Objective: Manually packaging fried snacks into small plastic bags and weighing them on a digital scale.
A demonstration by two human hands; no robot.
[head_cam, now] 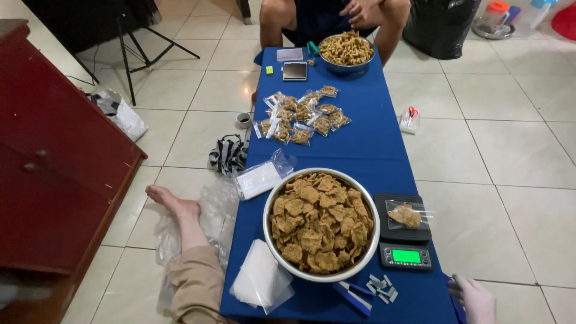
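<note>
Down at the bottom edge, the right hand (477, 300) wears a pale glove and only part of it shows. Its fingers look a little curled and loose, and it holds nothing; it hangs at the right edge of the blue table (372, 144). The left hand is not in the picture at all, so I cannot say what it does. Nearest to the right hand is a small black scale (403, 234) with a green lit screen. On the scale lies a clear little bag of chips (406, 215), flat on its side, with its long side running left to right across the scale. Just left of the scale stands a big round metal bowl (268, 237) full of brown chips (321, 223). Some small grey clips (382, 288) lie on the table between the bowl and the gloved hand. A stack of empty clear bags (261, 279) sits at the bowl's left. Farther up the table is a heap of filled small bags (303, 113), then a second bowl (347, 53) of chips near another person (336, 18) who sits at the far end. The person's own bare foot (171, 201) rests on the tiled floor to the left of the table.
</note>
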